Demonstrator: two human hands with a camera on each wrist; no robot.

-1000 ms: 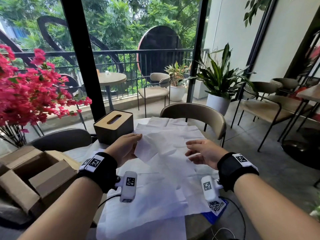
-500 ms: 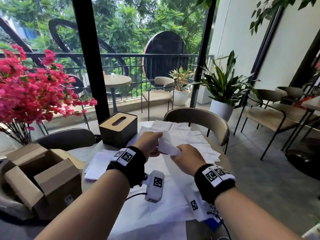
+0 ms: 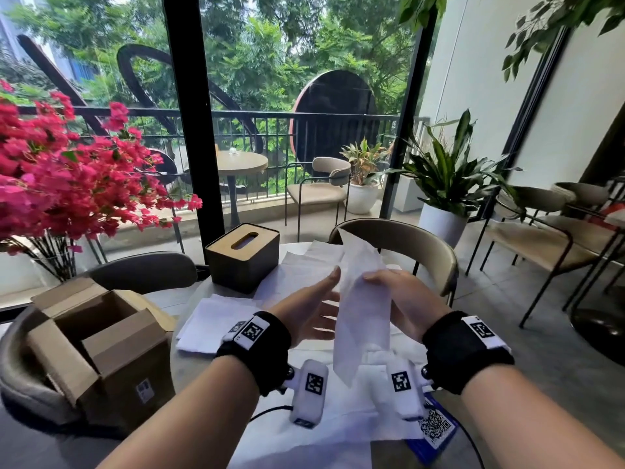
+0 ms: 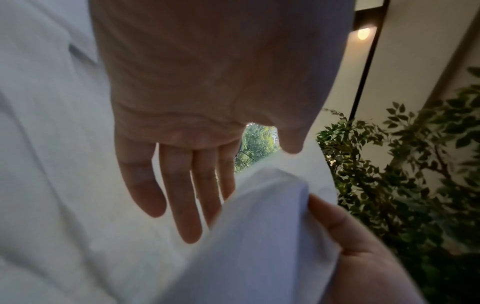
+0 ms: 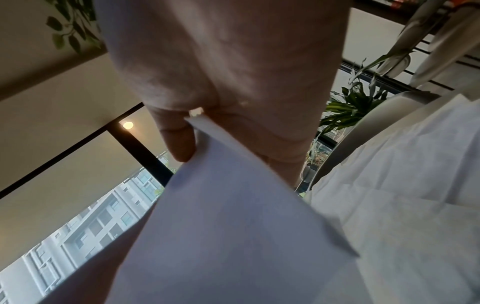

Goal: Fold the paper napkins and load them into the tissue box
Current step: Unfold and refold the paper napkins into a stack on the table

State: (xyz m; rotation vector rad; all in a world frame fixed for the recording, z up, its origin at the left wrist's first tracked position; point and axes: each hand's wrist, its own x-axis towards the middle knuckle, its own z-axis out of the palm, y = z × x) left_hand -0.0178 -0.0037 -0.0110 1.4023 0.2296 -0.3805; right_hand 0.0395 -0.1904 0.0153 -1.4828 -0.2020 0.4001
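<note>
Napkin (image 3: 363,306) pinched in right hand (image 3: 404,304); left hand (image 3: 309,311) flat, fingers straight.

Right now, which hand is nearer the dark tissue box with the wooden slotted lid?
Left. The left hand is open just right of the dark tissue box; the right hand holds the white napkin farther right.

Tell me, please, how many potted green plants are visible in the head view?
2: a large one in a white pot right of the window post, and a smaller one on the balcony beside the chair. Others may be hidden.
</note>
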